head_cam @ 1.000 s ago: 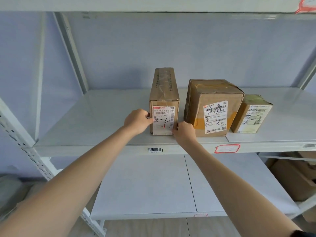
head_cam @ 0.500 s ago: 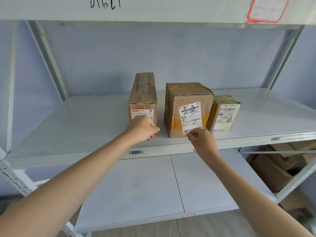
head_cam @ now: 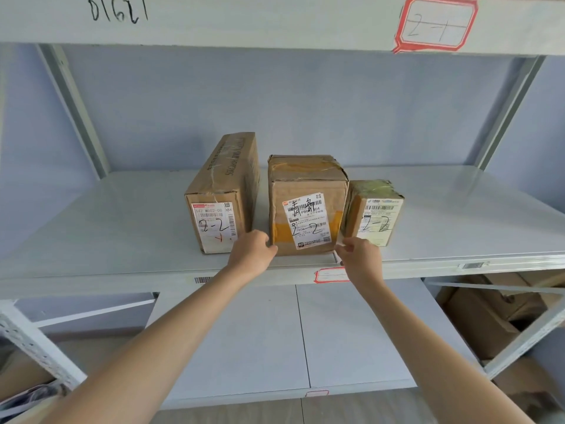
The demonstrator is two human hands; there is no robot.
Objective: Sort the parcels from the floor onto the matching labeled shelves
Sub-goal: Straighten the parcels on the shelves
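Note:
Three brown cardboard parcels, each marked "2-2", stand in a row on the middle shelf (head_cam: pixel 107 234): a long narrow parcel (head_cam: pixel 224 191) on the left, a squarish middle parcel (head_cam: pixel 305 206), and a small parcel (head_cam: pixel 374 211) on the right. My left hand (head_cam: pixel 252 255) has its curled fingers against the middle parcel's lower left corner. At that parcel's lower right corner, my right hand (head_cam: pixel 359 255) rests with pinched fingers. Both hands flank this parcel at the shelf's front edge. A red-bordered label (head_cam: pixel 331 275) sits on the shelf edge below it.
The upper shelf's edge carries a red-bordered label reading "2-1" (head_cam: pixel 437 24) and handwritten "D1621". A lower white shelf (head_cam: pixel 244 347) lies beneath my arms. More cardboard boxes (head_cam: pixel 489 319) sit behind the frame at lower right. Slanted metal uprights (head_cam: pixel 76 111) bound the bay.
Both hands have left the long narrow parcel. My left hand moved right to the middle parcel's left corner, and my right hand now sits at its right corner.

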